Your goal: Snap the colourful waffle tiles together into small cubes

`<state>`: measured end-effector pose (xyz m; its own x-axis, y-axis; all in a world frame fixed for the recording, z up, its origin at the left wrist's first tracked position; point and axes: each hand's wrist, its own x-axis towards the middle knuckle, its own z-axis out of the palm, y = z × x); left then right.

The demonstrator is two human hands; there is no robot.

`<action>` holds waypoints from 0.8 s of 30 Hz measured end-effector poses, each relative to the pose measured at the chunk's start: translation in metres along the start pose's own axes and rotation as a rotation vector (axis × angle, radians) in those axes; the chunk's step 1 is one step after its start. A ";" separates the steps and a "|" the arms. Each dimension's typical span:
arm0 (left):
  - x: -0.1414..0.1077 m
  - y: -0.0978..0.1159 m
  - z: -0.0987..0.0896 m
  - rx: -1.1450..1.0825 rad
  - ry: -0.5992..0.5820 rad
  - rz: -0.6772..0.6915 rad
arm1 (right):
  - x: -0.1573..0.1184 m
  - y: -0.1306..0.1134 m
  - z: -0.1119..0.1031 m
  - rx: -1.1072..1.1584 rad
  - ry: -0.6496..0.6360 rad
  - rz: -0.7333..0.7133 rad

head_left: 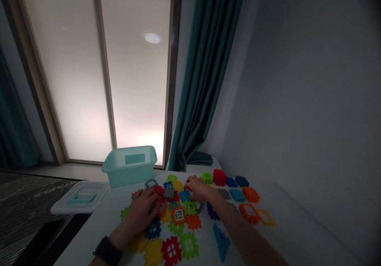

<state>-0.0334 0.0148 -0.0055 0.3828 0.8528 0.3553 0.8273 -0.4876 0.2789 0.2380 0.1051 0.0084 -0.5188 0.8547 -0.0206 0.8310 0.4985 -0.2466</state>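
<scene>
Colourful interlocking plastic pieces lie spread over a white table. My left hand (141, 211), with a dark watch on its wrist, rests over the left part of the pile, fingers spread near a red piece (159, 190) and an orange window piece (161, 208). On the right of the pile, my right hand (197, 188) has bent fingers beside a light blue piece (184, 196); its fingertips are too small to tell what they hold. A grey piece (169, 193) lies between the hands. Nearer me are a red window piece (172, 251) and a green window piece (189, 245).
A teal bin (131, 175) stands at the table's back left, beside a translucent lid (80, 198). Stacked pieces, including red (219, 177) and orange (251, 194), sit at the right. A blue triangle (221, 243) lies near my right forearm. Behind hangs a teal curtain (205, 79).
</scene>
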 end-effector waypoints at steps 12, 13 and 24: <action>-0.001 0.001 0.002 -0.030 0.010 0.009 | -0.016 -0.002 -0.004 0.177 0.112 0.032; -0.001 0.002 0.001 -0.039 0.009 0.007 | -0.019 -0.002 -0.003 0.204 0.125 0.036; 0.000 0.018 0.006 -0.322 0.048 0.039 | -0.055 -0.036 -0.002 0.442 0.348 0.044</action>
<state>-0.0163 0.0075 -0.0061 0.3853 0.8264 0.4106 0.6373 -0.5601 0.5292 0.2374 0.0404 0.0206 -0.3262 0.9082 0.2623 0.6487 0.4168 -0.6367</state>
